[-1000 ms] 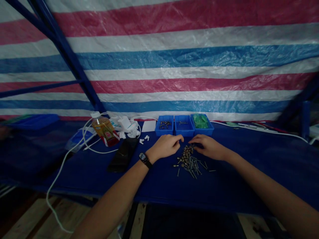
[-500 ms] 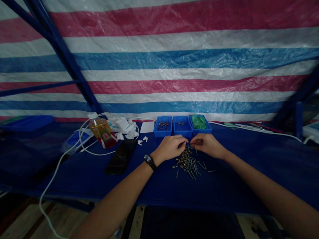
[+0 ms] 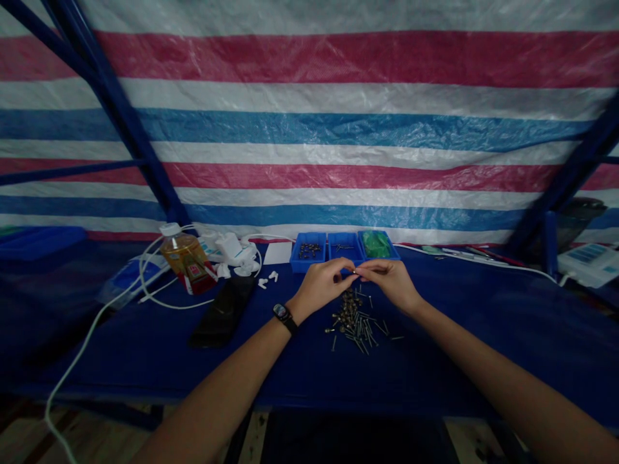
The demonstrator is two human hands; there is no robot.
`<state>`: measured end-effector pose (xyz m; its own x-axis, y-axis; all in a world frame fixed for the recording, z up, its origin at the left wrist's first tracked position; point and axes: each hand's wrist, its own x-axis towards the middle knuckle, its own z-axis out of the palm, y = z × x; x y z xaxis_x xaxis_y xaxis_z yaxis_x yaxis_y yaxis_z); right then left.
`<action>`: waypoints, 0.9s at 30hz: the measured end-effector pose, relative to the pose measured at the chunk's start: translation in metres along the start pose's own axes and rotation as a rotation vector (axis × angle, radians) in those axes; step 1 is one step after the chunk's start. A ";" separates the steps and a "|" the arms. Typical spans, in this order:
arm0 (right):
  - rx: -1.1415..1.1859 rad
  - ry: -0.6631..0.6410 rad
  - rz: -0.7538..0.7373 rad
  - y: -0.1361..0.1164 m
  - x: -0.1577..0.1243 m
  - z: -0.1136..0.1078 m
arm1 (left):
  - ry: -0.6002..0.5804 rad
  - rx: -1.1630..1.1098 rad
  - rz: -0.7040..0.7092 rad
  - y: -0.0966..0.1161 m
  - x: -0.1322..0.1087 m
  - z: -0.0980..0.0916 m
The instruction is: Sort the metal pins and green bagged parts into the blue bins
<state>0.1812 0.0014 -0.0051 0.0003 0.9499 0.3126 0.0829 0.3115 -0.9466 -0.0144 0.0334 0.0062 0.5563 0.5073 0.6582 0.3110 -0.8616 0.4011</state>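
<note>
The left hand (image 3: pixel 322 287) and the right hand (image 3: pixel 391 282) met fingertip to fingertip, thumb and forefinger of each pinched nearly together on a small metal piece (image 3: pixel 354 271), most of it hidden. Just below them on the blue table (image 3: pixel 483 328) lay a loose heap of round metal fittings (image 3: pixel 347 312) and screws (image 3: pixel 363 332), with a few strays at its sides.

Ahead, three blue bins walled the far side: the left bin (image 3: pixel 305 266) held more fittings, the middle bin (image 3: pixel 344 238) several screws, and the right bin (image 3: pixel 394 252) a green plastic bag (image 3: pixel 376 245). The hands hung close to the bins' near walls, with little room forward. Beyond the bins rose a striped tarp (image 3: pixel 338 148). The wide stretch of tabletop lay to the right; toward the body, the surface ran on past the heap to its front edge. On the left, white earbuds (image 3: pixel 273 276), a black flat device (image 3: pixel 222 312) and a bottle (image 3: pixel 178 248) narrowed the space.

The bottle wore a red label (image 3: pixel 198 276) (its characters too blurred to read). A watch (image 3: pixel 282 313) on the left wrist showed a lit face, its marks likewise illegible.
</note>
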 end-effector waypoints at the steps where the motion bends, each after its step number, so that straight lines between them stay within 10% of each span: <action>1: 0.012 -0.006 0.007 0.000 0.000 -0.001 | -0.005 -0.006 0.009 0.001 0.000 0.000; 13: -0.808 -0.420 -0.302 -0.004 -0.006 -0.024 | -0.206 0.084 -0.238 -0.031 -0.010 -0.038; 27: -1.072 -0.357 -0.014 -0.004 -0.002 -0.029 | -0.246 -0.175 -0.372 -0.031 -0.014 -0.017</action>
<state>0.2097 -0.0025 0.0004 -0.2779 0.9531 0.1200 0.8929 0.3024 -0.3337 -0.0449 0.0533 -0.0041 0.6042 0.7430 0.2880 0.4005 -0.5956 0.6963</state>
